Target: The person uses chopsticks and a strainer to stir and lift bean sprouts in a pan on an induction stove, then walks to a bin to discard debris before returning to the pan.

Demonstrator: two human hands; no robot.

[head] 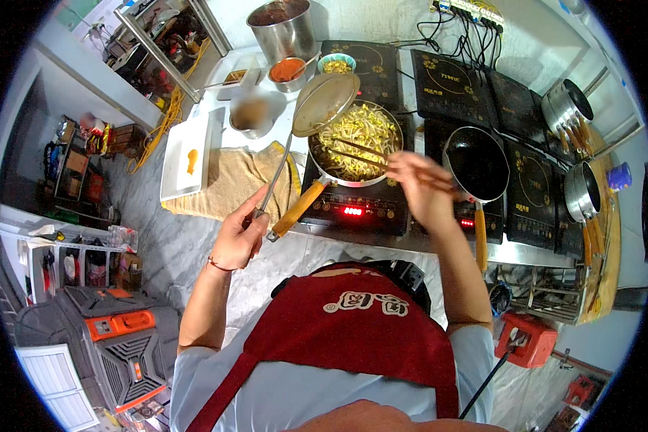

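My left hand [240,232] grips the thin metal handle of a round strainer [325,104], whose bowl is tilted over the upper left rim of a saucepan. Bean sprouts [359,140] fill this pan, which sits on an induction cooker [351,213] with a lit red display. The pan's wooden handle [301,209] points down toward my left hand without a clear grip on it. My right hand [416,181], slightly blurred, holds long wooden chopsticks [364,154] with their tips among the sprouts.
An empty dark saucepan [476,164] stands to the right. Behind are a tall steel pot [282,35], a bowl of red seasoning [287,70] and a small patterned bowl [337,63]. A white tray [186,156] rests partly on a tan towel [237,175]. Stacked saucepans [582,191] are at far right.
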